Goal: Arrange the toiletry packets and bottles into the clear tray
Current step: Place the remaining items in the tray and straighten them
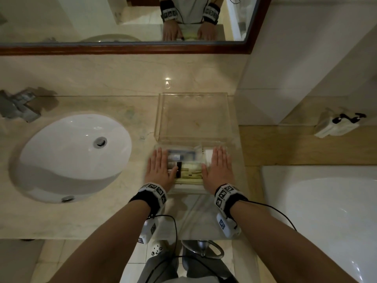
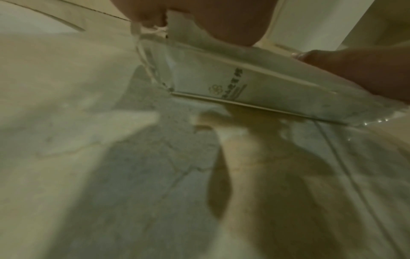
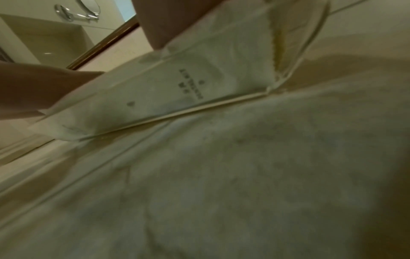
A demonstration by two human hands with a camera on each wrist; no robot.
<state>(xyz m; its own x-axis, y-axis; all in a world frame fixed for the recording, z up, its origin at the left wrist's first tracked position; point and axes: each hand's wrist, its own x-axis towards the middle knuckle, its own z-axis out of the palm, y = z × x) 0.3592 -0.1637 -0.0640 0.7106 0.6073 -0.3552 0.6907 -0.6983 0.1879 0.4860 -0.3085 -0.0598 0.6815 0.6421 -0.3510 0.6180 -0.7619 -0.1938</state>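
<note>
A small clear tray (image 1: 188,190) sits on the marble counter near its front edge, filled with several toiletry packets (image 1: 186,161), white, blue and pale yellow, lying side by side. My left hand (image 1: 160,166) lies flat against the tray's left side, fingers straight, thumb over the packets. On the tray's right side my right hand (image 1: 217,166) lies flat the same way. In the left wrist view a white printed packet (image 2: 233,87) shows through the tray wall. The right wrist view shows another white printed packet (image 3: 188,84). No bottles are visible.
A larger clear box (image 1: 193,117), empty, stands just behind the tray against the wall. The white sink (image 1: 75,154) and faucet (image 1: 18,107) lie to the left. At right are a white tub (image 1: 326,211) and a white device with a black cable (image 1: 336,124) on a wooden ledge.
</note>
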